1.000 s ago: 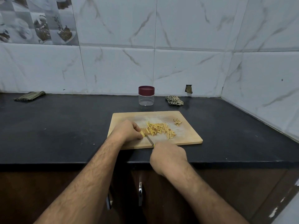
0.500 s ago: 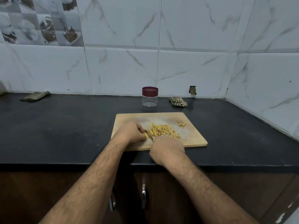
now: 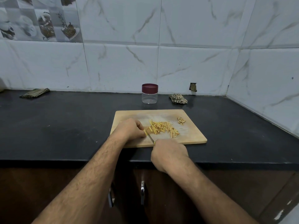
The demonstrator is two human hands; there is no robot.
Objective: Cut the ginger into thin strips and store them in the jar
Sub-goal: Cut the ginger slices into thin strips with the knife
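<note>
A wooden cutting board (image 3: 191, 135) lies on the black counter. A pile of thin yellow ginger strips (image 3: 163, 127) covers its middle. My left hand (image 3: 129, 130) pins a small uncut ginger piece (image 3: 146, 132) against the board with curled fingers. My right hand (image 3: 168, 153) grips the handle of a knife (image 3: 151, 138) at the board's near edge, the blade angled toward the ginger piece. Behind the board stands a clear jar (image 3: 149, 94), its maroon lid on. A few ginger peel scraps (image 3: 181, 121) lie at the board's far right.
A crumpled checked cloth (image 3: 178, 98) lies right of the jar by the wall. A folded green cloth (image 3: 34, 92) sits far left. Tiled walls close the back and right. Cabinet doors with metal handles (image 3: 142, 192) are under the counter edge.
My right hand went forward over the board, then drew back toward me, so the knife blade shows again. The left hand stayed on the ginger piece.
</note>
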